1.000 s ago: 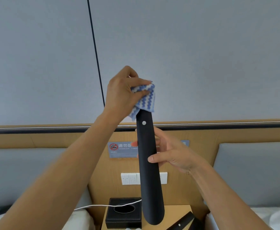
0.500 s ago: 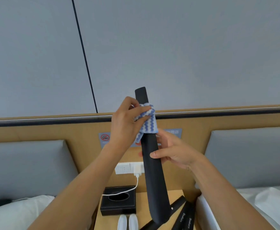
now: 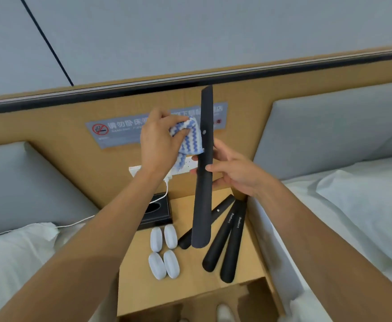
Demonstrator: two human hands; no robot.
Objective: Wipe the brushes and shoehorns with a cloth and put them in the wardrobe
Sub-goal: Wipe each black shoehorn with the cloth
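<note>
A long black shoehorn point(image 3: 204, 163) stands nearly upright at the centre of the frame, its narrow end toward the top and its broad rounded end low, above the tabletop point(image 3: 195, 289). The right hand point(image 3: 233, 173) grips it at mid-length from the right side, thumb across the front and fingers curled behind. The left hand point(image 3: 159, 141), just left of the shoehorn, is closed around a bunched blue-and-white cloth point(image 3: 188, 138); the cloth's right edge touches the shoehorn's left side, above the right hand.

On the tabletop, lower centre, three more shoehorns point(image 3: 225, 240) lie fanned out to the right, one partly hidden behind the held one. To their left sit four small white oval brushes point(image 3: 164, 249) in two pairs, side by side. A black tissue box point(image 3: 156, 214) stands behind them, with a white cable point(image 3: 78, 224) running to the left from a wall socket. A grey sign point(image 3: 120, 131) is fixed on the wooden headboard at centre left. Beds with white linen point(image 3: 353, 205) flank the tabletop on both sides.
</note>
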